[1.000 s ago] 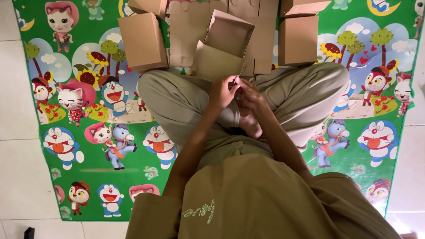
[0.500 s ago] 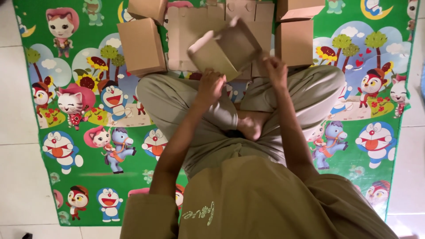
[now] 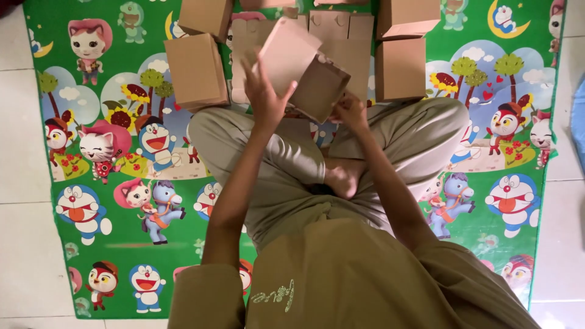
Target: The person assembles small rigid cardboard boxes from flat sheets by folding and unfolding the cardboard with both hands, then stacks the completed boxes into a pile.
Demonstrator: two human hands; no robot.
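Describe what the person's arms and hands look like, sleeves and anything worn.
Both forearms are bare; olive-khaki sleeves are pushed up around the elbows, matching the top and trousers. The left hand and right hand wear no gloves; no rings, watch or bracelet are visible.

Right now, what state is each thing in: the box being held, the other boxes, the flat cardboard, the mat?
Held cardboard box: lifted off the mat, tilted, one flap standing open.
Left hand: gripping the box's left side.
Right hand: at the box's lower right corner.
Folded boxes: closed, resting on the mat.
Flat cardboard sheets: unfolded, lying flat.
Play mat: spread flat on the floor.
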